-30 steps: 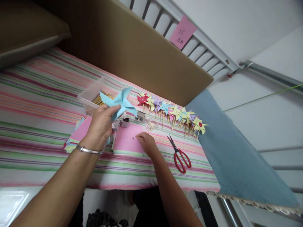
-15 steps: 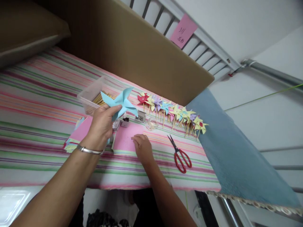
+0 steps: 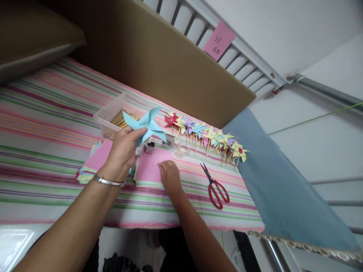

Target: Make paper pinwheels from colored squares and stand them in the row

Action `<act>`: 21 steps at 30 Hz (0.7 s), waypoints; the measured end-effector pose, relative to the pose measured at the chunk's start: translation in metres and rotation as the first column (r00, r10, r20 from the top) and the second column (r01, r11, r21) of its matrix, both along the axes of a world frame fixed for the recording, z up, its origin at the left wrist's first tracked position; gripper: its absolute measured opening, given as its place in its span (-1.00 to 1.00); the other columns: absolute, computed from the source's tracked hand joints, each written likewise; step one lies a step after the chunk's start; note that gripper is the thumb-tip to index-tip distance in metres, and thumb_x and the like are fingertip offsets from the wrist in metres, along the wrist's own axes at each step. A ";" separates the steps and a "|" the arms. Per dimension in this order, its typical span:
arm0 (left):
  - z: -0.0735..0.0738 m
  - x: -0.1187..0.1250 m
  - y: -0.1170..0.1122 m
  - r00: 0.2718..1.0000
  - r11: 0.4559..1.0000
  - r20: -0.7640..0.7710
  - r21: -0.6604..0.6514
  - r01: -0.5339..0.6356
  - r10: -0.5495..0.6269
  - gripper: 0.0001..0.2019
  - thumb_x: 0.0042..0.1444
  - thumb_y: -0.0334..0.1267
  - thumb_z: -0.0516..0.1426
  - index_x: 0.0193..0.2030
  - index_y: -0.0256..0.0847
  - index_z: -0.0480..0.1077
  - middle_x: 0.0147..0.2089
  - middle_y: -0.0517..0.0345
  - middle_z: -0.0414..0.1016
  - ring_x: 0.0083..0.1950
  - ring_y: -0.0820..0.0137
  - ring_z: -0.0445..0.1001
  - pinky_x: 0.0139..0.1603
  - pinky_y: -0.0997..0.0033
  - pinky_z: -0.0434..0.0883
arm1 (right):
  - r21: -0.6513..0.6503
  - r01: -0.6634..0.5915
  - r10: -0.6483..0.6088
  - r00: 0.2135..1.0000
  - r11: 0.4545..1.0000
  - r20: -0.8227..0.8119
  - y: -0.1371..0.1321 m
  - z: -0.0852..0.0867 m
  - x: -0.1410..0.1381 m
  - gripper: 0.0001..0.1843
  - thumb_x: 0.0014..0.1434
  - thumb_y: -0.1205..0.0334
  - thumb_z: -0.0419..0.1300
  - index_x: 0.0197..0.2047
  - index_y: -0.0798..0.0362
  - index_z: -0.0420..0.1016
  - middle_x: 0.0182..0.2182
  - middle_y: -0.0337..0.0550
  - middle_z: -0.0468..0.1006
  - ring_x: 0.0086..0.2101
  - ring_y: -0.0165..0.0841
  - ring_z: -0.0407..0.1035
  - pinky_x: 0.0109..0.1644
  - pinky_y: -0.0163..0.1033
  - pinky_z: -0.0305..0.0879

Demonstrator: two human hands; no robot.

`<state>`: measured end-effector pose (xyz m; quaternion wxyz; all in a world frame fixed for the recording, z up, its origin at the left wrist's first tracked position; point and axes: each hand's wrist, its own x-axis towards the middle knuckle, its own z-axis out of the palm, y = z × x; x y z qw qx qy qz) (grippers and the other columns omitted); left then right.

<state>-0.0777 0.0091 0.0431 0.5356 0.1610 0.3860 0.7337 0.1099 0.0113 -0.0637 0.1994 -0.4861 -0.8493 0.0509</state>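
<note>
My left hand [image 3: 122,151], with a silver bangle on the wrist, is closed on a light blue paper pinwheel [image 3: 146,124] and holds it up above the striped cloth. My right hand [image 3: 169,175] rests on a pink sheet of paper [image 3: 151,168], fingers curled down in a pinch; whatever is under the fingertips is too small to see. Behind the blue pinwheel stands a clear plastic box [image 3: 110,115] with wooden sticks in it.
A row of several finished pinwheels [image 3: 207,138] lies along the back. Red scissors [image 3: 216,187] lie right of my right hand. Small boxes [image 3: 149,147] and a clear dish [image 3: 180,150] sit near the pink sheet. A stack of coloured paper [image 3: 95,160], a cardboard panel [image 3: 159,60] and a blue cloth [image 3: 272,189] surround the area.
My right hand has slid a little left and nearer on the pink sheet, covering the small item it reached for. The left hand keeps the blue pinwheel almost still.
</note>
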 end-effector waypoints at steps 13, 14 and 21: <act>-0.003 0.001 0.001 1.000 1.000 -0.009 -0.020 -0.001 0.001 -0.77 -0.32 -0.33 0.35 -0.46 -0.30 0.46 -0.45 0.19 0.53 -0.42 0.43 0.46 -0.28 0.42 0.41 | -0.230 0.059 -0.074 0.996 0.971 -0.055 0.011 0.012 0.002 -0.76 0.20 0.42 0.06 -0.25 0.07 0.56 -0.29 -0.08 0.53 -0.21 -0.28 0.37 -0.08 -0.21 0.26; -0.003 0.001 0.001 1.000 1.000 -0.011 -0.020 0.000 0.000 -0.77 -0.31 -0.32 0.35 -0.46 -0.30 0.46 -0.45 0.19 0.53 -0.42 0.44 0.46 -0.30 0.44 0.41 | -0.260 0.064 -0.083 0.995 0.963 -0.062 0.013 0.013 0.002 -0.76 0.18 0.44 0.07 -0.26 0.06 0.56 -0.29 -0.10 0.53 -0.22 -0.29 0.38 -0.09 -0.22 0.26; -0.005 0.000 0.001 1.000 1.000 -0.018 -0.006 0.009 -0.009 -0.79 -0.29 -0.32 0.34 -0.45 -0.29 0.47 -0.43 0.20 0.53 -0.42 0.45 0.46 -0.33 0.46 0.39 | -0.484 0.097 -0.158 0.984 0.870 -0.087 0.031 0.021 0.006 -0.76 0.06 0.44 0.10 -0.35 0.03 0.58 -0.34 -0.20 0.58 -0.34 -0.38 0.42 -0.20 -0.28 0.29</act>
